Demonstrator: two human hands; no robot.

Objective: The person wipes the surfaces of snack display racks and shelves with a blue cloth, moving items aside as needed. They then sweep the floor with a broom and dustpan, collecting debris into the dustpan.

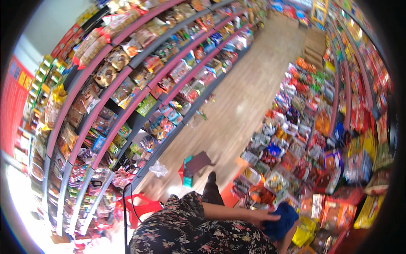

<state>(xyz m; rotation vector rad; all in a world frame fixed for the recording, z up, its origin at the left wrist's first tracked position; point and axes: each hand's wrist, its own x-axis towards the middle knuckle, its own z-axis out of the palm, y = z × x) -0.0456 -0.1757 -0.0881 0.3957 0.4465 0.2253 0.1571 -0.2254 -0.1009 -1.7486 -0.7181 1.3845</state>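
Observation:
A dark blue cloth (280,222) is bunched up between my two hands, low on the right side of the view. My left hand (264,217) reaches across from the left, its fingers pressed on the near side of the cloth. From below comes my right hand (289,234), with the cloth against it; its fingers are mostly hidden. Just beyond the cloth are packaged snacks, among them a yellow packet (304,231) and a clear tub with an orange label (338,213).
Shelves of snacks (139,92) line the left; stacked packets (291,127) fill the right. A wooden floor (234,95) runs between, with an opened carton (195,166) and a plastic bag (158,168) on it. A red plastic stool (142,204) stands at my left.

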